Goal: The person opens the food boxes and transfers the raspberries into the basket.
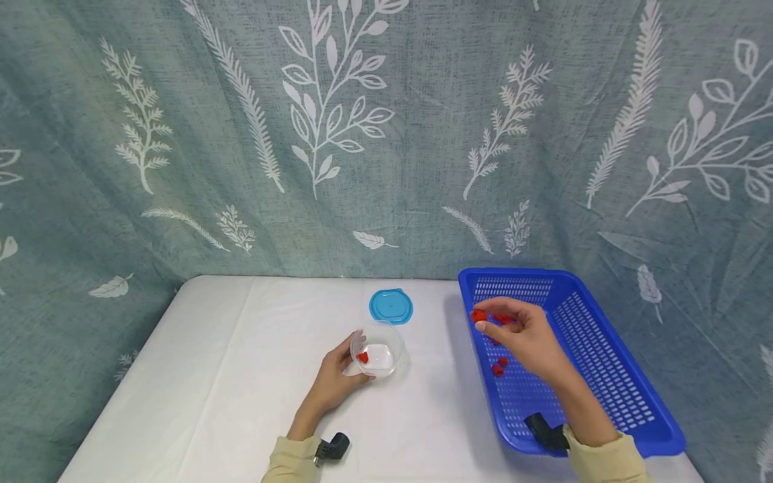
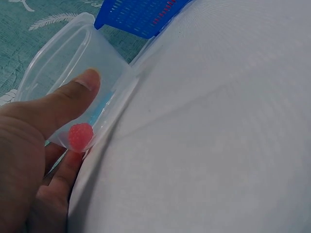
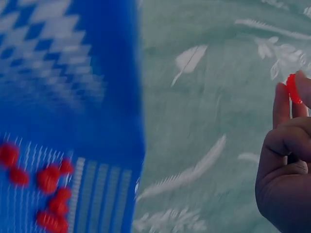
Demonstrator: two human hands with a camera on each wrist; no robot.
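Observation:
My left hand [image 1: 334,382] grips a clear plastic container [image 1: 391,352] by its left side, thumb across the wall in the left wrist view. At the bottom of the container lies one red, bumpy raspberry [image 2: 80,136]. Over the left part of a blue basket, my right hand [image 1: 534,342] pinches another red raspberry [image 1: 479,316] between thumb and fingertips. The right wrist view shows this held raspberry [image 3: 293,89] raised higher than the basket's floor. Several more red raspberries [image 3: 48,178] lie loose inside the basket.
The blue perforated basket [image 1: 519,272] stands at the right end of the white table [image 1: 241,376]. A blue round lid [image 1: 391,306] lies flat behind the container. A patterned green curtain [image 1: 423,168] hangs along the table's back edge. Both wrists carry black camera mounts.

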